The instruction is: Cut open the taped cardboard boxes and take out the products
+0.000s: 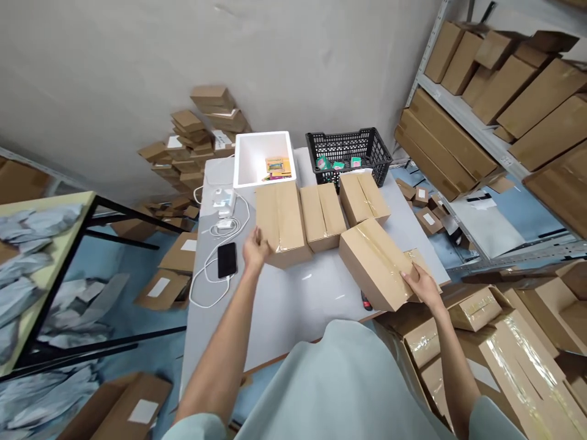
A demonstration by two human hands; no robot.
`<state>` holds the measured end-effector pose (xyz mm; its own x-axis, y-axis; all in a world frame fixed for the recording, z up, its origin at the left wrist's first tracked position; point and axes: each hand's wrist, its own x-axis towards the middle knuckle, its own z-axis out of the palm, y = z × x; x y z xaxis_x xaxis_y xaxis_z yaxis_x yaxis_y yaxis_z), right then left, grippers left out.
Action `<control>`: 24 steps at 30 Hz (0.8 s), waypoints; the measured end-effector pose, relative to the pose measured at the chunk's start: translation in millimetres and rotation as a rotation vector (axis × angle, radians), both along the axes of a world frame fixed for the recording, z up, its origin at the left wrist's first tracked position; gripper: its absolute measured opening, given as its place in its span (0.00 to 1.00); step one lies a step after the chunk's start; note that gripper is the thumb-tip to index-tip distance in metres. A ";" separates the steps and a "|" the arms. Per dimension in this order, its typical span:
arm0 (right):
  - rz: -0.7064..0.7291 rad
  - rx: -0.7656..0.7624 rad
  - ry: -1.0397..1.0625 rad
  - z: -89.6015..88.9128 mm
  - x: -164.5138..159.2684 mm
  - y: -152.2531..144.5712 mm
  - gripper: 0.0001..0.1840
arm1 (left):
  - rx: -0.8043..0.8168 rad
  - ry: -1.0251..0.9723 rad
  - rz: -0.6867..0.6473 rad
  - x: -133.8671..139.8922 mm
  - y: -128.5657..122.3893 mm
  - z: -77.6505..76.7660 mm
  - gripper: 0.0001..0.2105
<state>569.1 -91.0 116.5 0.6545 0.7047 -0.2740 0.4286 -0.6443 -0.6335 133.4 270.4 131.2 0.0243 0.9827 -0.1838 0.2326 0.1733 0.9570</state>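
Observation:
My left hand (255, 249) is at the near left corner of a taped cardboard box (279, 217), its fingers curled against the side. My right hand (422, 286) grips the right end of another taped cardboard box (373, 260), which sits at an angle near the table's front right edge. Between and behind these stand a narrower box (323, 214) and a further box (363, 194), both closed. One more small box (419, 261) shows partly behind the right-hand box. A red and black object (365, 301) peeks out beneath it, mostly hidden.
At the table's (293, 311) back stand a white bin (238, 162) with colourful packs and a black crate (385, 156) with green packs. A phone (227, 260) and white cables (195, 287) lie left. Shelves (481, 125) and open cartons (413, 348) flank the right.

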 end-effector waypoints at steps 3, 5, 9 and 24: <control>0.036 0.056 0.144 1.2 10.8 -3.2 0.45 | 0.041 0.005 -0.032 61.3 -69.4 -0.8 0.29; 0.074 0.128 0.334 5.7 13.6 3.1 0.43 | -0.060 -0.040 -0.225 107.8 -131.0 -11.0 0.28; 0.120 0.233 0.701 16.7 0.3 24.4 0.43 | -0.354 -0.207 -0.550 169.3 -227.8 -29.6 0.45; 0.051 0.413 0.458 158.4 -9.9 -54.2 0.53 | -0.027 -0.249 -0.679 227.3 -248.6 118.2 0.46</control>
<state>559.1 -145.2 275.0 0.4977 0.8397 -0.2173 0.0776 -0.2926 -0.9531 360.8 21.7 249.4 0.6722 0.7311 -0.1171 0.0730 0.0920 0.9931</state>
